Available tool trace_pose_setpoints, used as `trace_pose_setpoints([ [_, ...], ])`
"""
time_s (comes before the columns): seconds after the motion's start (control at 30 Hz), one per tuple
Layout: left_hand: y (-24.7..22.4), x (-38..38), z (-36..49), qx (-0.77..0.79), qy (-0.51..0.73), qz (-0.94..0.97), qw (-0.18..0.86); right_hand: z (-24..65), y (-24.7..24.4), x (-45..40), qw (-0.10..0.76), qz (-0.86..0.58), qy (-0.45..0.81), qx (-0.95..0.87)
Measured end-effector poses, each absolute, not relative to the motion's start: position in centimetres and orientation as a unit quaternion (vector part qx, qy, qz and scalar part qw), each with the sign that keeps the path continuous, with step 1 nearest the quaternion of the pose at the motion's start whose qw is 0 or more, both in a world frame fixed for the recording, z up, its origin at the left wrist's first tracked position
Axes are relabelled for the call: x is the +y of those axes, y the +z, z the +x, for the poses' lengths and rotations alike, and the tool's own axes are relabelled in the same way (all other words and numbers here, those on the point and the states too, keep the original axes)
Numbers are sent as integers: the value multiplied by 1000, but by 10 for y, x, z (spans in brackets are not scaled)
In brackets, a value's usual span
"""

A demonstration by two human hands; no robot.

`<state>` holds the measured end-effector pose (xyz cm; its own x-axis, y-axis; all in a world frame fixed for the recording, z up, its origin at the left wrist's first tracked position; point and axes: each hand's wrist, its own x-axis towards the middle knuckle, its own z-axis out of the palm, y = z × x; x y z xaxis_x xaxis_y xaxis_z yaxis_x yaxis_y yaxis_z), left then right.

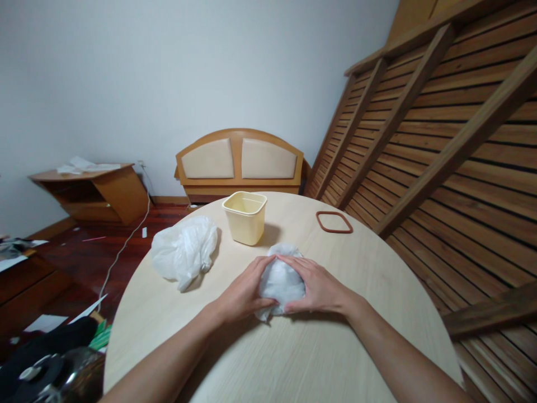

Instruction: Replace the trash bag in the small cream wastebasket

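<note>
A bunched-up white plastic bag (pixel 282 280) lies on the round table (pixel 268 358), between my two hands. My left hand (pixel 246 288) is curved around its left side, with the thumb at the near edge. Around the right side curls my right hand (pixel 318 286), its fingertips meeting those of the left at the top. Just beyond stands a small pale-yellow square bin (pixel 246 224), upright with its open top up. A brown rounded-square ring (pixel 320 221) lies flat at the back right. To the left rests another crumpled white plastic bag (pixel 184 251).
Slatted wooden panels (pixel 457 168) lean along the right, close to the table's edge. Behind the table is a padded headboard (pixel 239 182). A low wooden cabinet (pixel 113 196) stands at the back left. Papers and a pot with a lid (pixel 81 372) are at the lower left.
</note>
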<state>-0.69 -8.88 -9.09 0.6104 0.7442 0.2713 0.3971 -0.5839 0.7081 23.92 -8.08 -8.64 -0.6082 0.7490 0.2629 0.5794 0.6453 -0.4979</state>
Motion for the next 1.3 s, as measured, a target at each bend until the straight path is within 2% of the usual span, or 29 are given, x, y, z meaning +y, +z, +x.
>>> trace_pose_setpoints([
  [0.13,-97,-88,-5,385,307,826,274,238,-82,-86,247,-382,185,-871],
  [0.4,-98,-87,-23,359,189,859,314,245,-86,-81,256,-396,152,-869],
  [0.6,-99,-84,-15,347,250,847,315,249,-94,-75,210,-473,191,-834],
  [0.83,-100,-82,-6,358,348,812,302,245,-84,-80,224,-504,209,-807],
  [1.03,-104,-82,-5,376,308,838,248,236,-83,-87,273,-489,82,-824],
  [1.3,-102,-85,-7,374,259,867,202,226,-82,-92,225,-454,47,-861],
])
